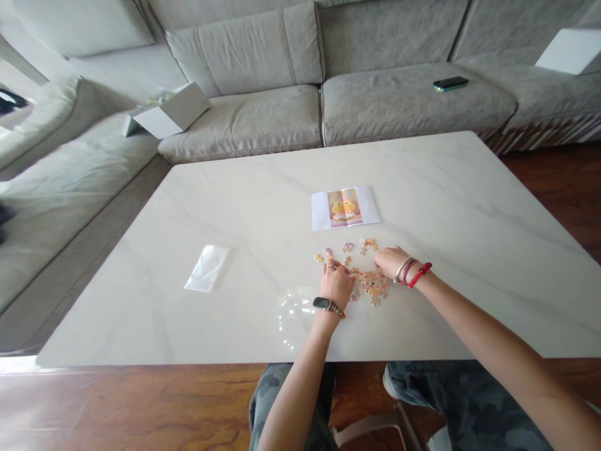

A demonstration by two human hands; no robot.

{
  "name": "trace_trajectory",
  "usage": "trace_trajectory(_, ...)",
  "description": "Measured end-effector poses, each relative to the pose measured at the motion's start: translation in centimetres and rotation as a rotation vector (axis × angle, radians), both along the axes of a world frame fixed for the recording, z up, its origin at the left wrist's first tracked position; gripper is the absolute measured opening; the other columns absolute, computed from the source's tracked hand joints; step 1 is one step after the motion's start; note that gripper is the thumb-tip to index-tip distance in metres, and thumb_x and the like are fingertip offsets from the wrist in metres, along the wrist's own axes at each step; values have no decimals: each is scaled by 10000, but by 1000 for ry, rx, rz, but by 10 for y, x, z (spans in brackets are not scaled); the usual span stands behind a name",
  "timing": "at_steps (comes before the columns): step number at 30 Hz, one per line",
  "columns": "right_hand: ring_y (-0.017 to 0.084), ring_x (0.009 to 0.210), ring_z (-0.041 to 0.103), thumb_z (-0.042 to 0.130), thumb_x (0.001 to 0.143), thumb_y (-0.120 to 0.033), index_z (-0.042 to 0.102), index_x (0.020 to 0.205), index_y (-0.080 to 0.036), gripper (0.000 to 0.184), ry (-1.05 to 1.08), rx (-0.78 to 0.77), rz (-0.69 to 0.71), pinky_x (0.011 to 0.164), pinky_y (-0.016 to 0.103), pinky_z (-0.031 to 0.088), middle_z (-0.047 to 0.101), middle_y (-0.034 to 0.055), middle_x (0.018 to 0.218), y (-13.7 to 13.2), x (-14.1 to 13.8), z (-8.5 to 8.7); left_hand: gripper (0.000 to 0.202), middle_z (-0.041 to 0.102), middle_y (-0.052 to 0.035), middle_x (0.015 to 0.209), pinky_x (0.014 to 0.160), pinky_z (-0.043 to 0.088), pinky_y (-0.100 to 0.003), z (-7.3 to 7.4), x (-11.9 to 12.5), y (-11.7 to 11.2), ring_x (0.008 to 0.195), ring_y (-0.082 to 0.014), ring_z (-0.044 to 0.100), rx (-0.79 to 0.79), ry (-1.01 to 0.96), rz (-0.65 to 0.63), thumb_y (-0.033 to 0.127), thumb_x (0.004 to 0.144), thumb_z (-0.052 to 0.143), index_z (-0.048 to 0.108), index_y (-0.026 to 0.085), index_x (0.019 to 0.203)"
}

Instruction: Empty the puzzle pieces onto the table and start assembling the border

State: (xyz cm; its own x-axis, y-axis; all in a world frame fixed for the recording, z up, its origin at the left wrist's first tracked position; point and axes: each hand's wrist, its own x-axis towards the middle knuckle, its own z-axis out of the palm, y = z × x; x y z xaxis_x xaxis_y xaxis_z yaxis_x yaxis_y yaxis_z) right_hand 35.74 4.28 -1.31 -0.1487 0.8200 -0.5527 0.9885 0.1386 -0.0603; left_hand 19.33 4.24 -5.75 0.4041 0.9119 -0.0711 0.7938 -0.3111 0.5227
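A loose pile of small jigsaw puzzle pieces [372, 285], mostly orange and yellow, lies on the white marbled table [235, 207]. My left hand [336, 282], with a band on its wrist, is at the pile's left side, its fingers near a few separate pieces [328, 253]. On the upper right edge of the pile rests my right hand [390, 260], fingers bent down; what the fingertips hold is hidden. More pieces [368, 244] lie just beyond the hands. Behind them is a creased paper sheet [320, 210] with a picture of yellow figures.
A clear plastic bag [207, 268] lies flat on the table to the left. Beyond the table's far edge stands a grey sofa [263, 119], bearing a phone [451, 84] and white boxes [171, 114]. My legs and part of a chair [375, 423] show below the near edge.
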Motion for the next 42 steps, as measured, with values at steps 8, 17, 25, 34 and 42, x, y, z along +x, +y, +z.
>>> trace_trajectory(8, 214, 786, 604, 484, 705, -160, 636, 705, -119, 157, 101, 22, -25, 694, 276, 402, 655, 127, 700, -4, 12, -4, 71, 538, -62, 769, 758, 393, -301, 6, -1, 3, 796, -161, 515, -73, -20, 66, 201, 687, 539, 569, 137, 684)
trace_trajectory(17, 95, 487, 565, 521, 656, -156, 649, 717, -188, 145, 471, 113, -323, 503, 189, 404, 654, -10, 635, -6, 22, -16, 144, 564, 30, 562, 530, 362, -199, 3, -21, 15, 538, -88, 512, -359, -261, 189, 296, 648, 564, 518, 162, 667)
trace_trajectory(25, 126, 640, 602, 584, 610, -205, 662, 670, -199, 99, 596, 305, -487, 589, 200, 435, 657, -15, 616, -4, 25, -30, 154, 577, 23, 575, 516, 352, -208, 3, -17, 13, 549, -101, 527, -297, -166, 175, 321, 646, 584, 521, 182, 663)
trace_trajectory(34, 155, 807, 566, 400, 779, -149, 636, 888, -173, 261, 344, 897, -336, 749, 260, 425, 639, 70, 882, -26, 41, -40, 110, 600, -13, 799, 584, 378, -213, 23, -43, 8, 655, -105, 548, 43, -18, 269, 196, 773, 431, 540, 197, 790)
trace_trajectory(42, 203, 1047, 452, 481, 698, -100, 517, 1104, -169, 414, 304, 642, -108, 868, 319, 386, 495, 102, 1157, -52, 45, -54, 209, 588, -32, 1029, 735, 420, -291, 5, -61, -26, 872, -186, 525, 153, 137, 150, 147, 768, 423, 589, 213, 876)
